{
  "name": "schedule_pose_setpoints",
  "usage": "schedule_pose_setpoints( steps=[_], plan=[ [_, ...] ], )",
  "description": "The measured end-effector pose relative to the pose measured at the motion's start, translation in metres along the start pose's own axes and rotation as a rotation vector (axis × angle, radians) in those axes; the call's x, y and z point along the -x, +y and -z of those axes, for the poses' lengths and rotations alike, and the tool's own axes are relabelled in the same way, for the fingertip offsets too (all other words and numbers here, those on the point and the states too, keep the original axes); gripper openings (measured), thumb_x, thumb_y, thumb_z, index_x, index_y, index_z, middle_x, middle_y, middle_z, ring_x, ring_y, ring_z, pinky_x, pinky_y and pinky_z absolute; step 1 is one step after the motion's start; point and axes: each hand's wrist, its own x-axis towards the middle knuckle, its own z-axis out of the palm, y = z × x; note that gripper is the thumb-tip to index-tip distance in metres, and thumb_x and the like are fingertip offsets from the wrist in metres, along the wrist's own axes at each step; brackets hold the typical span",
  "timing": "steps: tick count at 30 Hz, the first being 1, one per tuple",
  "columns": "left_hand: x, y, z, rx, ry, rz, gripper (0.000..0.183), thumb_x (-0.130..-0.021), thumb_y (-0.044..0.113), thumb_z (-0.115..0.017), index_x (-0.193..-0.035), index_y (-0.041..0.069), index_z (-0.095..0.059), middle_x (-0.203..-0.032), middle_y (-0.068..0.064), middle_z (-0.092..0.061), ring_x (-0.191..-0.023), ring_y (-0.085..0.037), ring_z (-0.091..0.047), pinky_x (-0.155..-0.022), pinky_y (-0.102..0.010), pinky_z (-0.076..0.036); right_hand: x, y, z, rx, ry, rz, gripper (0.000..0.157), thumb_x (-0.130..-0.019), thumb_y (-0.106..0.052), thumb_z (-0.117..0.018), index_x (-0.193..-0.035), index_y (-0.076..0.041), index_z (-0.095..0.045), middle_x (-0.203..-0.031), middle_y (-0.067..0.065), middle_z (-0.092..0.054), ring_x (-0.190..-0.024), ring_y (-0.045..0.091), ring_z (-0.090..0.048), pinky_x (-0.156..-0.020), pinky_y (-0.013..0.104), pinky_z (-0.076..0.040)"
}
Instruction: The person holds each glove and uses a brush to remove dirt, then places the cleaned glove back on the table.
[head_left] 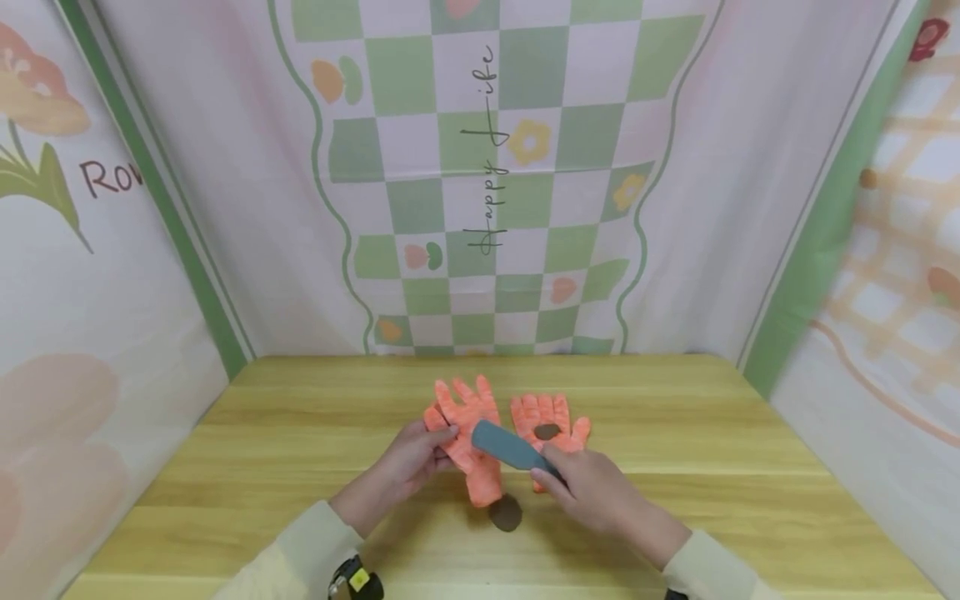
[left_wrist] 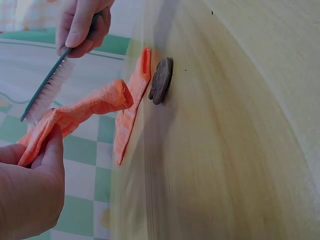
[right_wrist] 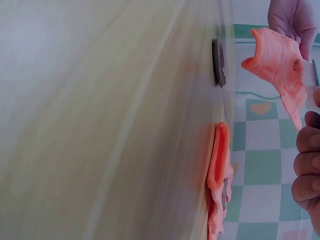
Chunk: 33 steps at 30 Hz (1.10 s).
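Observation:
My left hand (head_left: pixel 405 462) pinches an orange knit glove (head_left: pixel 480 479) by its side edge and holds it above the table, fingers pointing away from me. In my right hand (head_left: pixel 596 492) is a brush (head_left: pixel 506 444) with a teal back, gripped by the handle. Its white bristles (left_wrist: pixel 54 82) face the held glove, with the brush's front end over the palm. The right wrist view shows a dark smudge (right_wrist: pixel 297 66) on that glove. A second orange glove (head_left: pixel 531 408) lies on the table beyond my right hand, bearing a small flat brown piece (head_left: pixel 547 431).
A larger flat, dark brown piece (head_left: pixel 506 513) lies on the wooden table (head_left: pixel 300 433) just nearer than the held glove's cuff. Printed curtains (head_left: pixel 525 317) stand at the table's back and both sides. Tiny dark specks dot the tabletop in the left wrist view.

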Motion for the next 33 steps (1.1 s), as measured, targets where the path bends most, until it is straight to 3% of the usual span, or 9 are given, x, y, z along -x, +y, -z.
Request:
schedule_pose_setpoints(
  steps=[5,11,16,26,33],
  plan=[
    [-0.001,-0.001,0.001,0.006,0.016,0.01,0.037,-0.101,0.003,-0.048,-0.132,-0.014,-0.042,-0.104,-0.014,-0.069,-0.092,-0.019,-0.068,-0.085,-0.034,-0.054,0.006,0.008,-0.001,0.005,0.006,-0.002,0.024,-0.101,-0.028,-0.054,-0.081,-0.023,-0.042,-0.058,-0.017,-0.029,-0.048,-0.002,-0.026,-0.045,0.017,-0.027],
    [-0.001,0.001,0.003,0.015,0.076,0.009,0.029,-0.101,0.004,-0.048,-0.125,-0.012,-0.048,-0.096,-0.008,-0.069,-0.087,-0.015,-0.067,-0.079,-0.029,-0.055,0.013,0.017,0.003,0.084,-0.019,-0.071,0.024,-0.101,-0.032,-0.053,-0.081,-0.022,-0.043,-0.058,-0.014,-0.03,-0.049,0.0,-0.029,-0.046,0.019,-0.03],
    [0.0,0.001,0.006,0.014,0.067,-0.003,0.028,-0.1,0.003,-0.049,-0.123,-0.014,-0.048,-0.097,-0.01,-0.07,-0.088,-0.017,-0.067,-0.078,-0.028,-0.055,0.01,0.016,0.011,0.105,0.0,-0.093,0.023,-0.101,-0.033,-0.053,-0.085,-0.019,-0.046,-0.057,-0.013,-0.032,-0.049,0.001,-0.031,-0.046,0.02,-0.03],
    [-0.001,-0.002,0.004,-0.011,0.052,-0.001,0.032,-0.1,0.007,-0.052,-0.124,-0.014,-0.049,-0.095,-0.011,-0.071,-0.085,-0.016,-0.069,-0.076,-0.028,-0.056,-0.004,-0.002,0.011,0.07,-0.025,0.01,0.023,-0.102,-0.031,-0.053,-0.082,-0.021,-0.044,-0.059,-0.015,-0.031,-0.047,-0.001,-0.027,-0.044,0.018,-0.027],
    [-0.001,-0.001,0.003,-0.018,0.068,0.008,0.033,-0.101,0.006,-0.05,-0.126,-0.015,-0.046,-0.097,-0.012,-0.07,-0.086,-0.017,-0.069,-0.077,-0.029,-0.056,-0.008,-0.007,0.01,0.073,0.029,0.056,0.023,-0.101,-0.026,-0.055,-0.082,-0.02,-0.044,-0.059,-0.016,-0.03,-0.047,-0.002,-0.027,-0.044,0.018,-0.027]
  ],
)
